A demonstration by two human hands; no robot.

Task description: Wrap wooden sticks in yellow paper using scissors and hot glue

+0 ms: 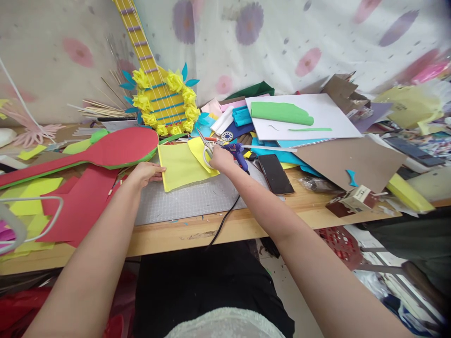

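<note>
My left hand [148,173] pinches the left edge of a yellow crepe paper sheet [179,164], which lies on a grey cutting mat [155,206]. At the sheet's right side, a flap of the paper is folded over. My right hand [221,158] is closed at the pale handles of a pair of scissors [206,152], whose blades point up and to the left. Its fingertips are partly hidden. Just right of this hand lies a blue glue gun [238,154] with a long white glue stick in its back.
A yellow paper guitar [165,101] with yellow flowers leans at the back. Left lies a red guitar-shaped cutout [123,145]. A phone [276,173] and a white board [327,117] with green crepe paper [280,113] are on the right. A black cord [225,218] hangs over the table edge.
</note>
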